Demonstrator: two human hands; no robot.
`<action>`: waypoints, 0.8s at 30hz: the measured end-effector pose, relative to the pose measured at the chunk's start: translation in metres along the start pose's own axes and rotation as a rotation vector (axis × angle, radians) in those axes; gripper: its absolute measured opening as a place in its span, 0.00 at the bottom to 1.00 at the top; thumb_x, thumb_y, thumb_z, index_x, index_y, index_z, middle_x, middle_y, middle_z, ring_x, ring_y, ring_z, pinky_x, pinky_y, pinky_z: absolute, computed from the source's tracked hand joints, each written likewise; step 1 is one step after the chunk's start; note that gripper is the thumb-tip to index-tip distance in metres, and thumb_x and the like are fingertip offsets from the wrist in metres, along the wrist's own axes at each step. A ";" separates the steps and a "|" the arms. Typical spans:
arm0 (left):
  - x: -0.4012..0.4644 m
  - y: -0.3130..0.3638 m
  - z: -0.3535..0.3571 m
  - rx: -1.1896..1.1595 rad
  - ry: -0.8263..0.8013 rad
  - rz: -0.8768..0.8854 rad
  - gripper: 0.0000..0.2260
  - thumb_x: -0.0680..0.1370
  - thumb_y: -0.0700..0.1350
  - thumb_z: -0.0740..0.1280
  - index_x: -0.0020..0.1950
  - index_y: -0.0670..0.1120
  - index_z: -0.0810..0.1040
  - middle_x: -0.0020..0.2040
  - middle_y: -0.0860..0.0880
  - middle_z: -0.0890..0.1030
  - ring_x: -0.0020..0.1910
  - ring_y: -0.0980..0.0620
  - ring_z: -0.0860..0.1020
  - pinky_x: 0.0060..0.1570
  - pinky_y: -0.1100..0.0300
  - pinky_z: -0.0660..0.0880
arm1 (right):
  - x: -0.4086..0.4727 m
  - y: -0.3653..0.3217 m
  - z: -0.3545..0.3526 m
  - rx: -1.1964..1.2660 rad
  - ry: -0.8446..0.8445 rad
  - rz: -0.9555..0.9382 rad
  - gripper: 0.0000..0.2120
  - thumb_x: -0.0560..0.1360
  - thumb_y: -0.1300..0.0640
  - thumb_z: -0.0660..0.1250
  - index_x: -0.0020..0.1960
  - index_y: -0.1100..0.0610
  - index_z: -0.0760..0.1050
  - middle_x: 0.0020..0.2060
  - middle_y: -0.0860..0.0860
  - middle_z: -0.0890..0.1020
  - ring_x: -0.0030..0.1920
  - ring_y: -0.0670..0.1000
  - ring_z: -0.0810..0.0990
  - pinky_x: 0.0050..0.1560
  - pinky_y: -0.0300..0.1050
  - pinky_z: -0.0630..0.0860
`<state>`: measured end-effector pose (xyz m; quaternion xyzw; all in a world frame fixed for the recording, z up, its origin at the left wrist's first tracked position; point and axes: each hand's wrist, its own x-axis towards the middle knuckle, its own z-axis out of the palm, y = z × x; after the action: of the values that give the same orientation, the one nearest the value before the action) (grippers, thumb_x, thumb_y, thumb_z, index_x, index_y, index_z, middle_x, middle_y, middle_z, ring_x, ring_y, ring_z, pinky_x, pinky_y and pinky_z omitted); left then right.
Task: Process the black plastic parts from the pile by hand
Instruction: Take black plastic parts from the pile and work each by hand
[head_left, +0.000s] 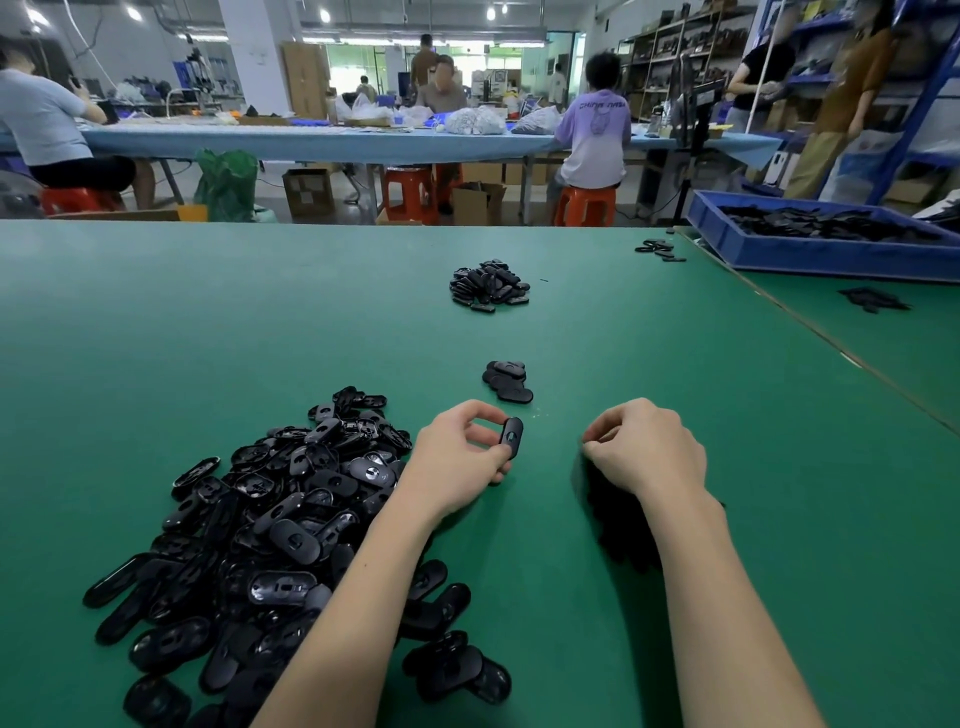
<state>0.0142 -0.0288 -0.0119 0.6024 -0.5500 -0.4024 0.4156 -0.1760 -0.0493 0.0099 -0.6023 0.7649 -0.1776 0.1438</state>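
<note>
Now your left hand (457, 457) pinches one black part (511, 436) between thumb and fingertips, holding it on edge just above the green table (208, 322). Your right hand (644, 447) sits well apart to the right, fingers curled inward; whether they pinch anything small, you cannot tell from this view. The big pile (270, 530) lies at your left, under and beside your left forearm. Just beyond the held part sits a small stack (506, 380) of a few parts, and farther back a second heap (488, 286). At the far right a blue bin (779, 254) holds more black pieces, with a few loose ones (658, 248) near its corner. Other people sit at a long table (337, 143) behind.
</note>
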 end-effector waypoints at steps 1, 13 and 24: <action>0.000 0.000 0.000 -0.006 0.000 -0.001 0.10 0.76 0.37 0.70 0.53 0.50 0.80 0.42 0.49 0.85 0.33 0.52 0.83 0.45 0.58 0.81 | 0.000 0.000 0.000 0.022 -0.003 -0.010 0.06 0.73 0.54 0.69 0.45 0.44 0.83 0.49 0.44 0.85 0.53 0.52 0.82 0.46 0.42 0.71; -0.001 0.006 -0.001 -0.265 -0.054 -0.041 0.09 0.76 0.36 0.73 0.55 0.43 0.80 0.46 0.40 0.86 0.35 0.51 0.82 0.40 0.60 0.79 | -0.004 -0.012 0.006 0.860 -0.263 -0.203 0.02 0.76 0.56 0.75 0.44 0.52 0.85 0.33 0.42 0.83 0.28 0.36 0.73 0.29 0.27 0.66; 0.000 0.007 -0.003 -0.405 -0.116 -0.035 0.10 0.76 0.32 0.71 0.55 0.43 0.81 0.43 0.43 0.87 0.39 0.52 0.83 0.45 0.63 0.81 | -0.003 -0.010 0.006 0.867 -0.269 -0.214 0.03 0.76 0.61 0.75 0.47 0.54 0.86 0.35 0.44 0.85 0.29 0.35 0.75 0.30 0.27 0.67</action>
<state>0.0150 -0.0293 -0.0043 0.4919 -0.4704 -0.5460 0.4885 -0.1638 -0.0489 0.0085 -0.5796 0.5282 -0.4151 0.4612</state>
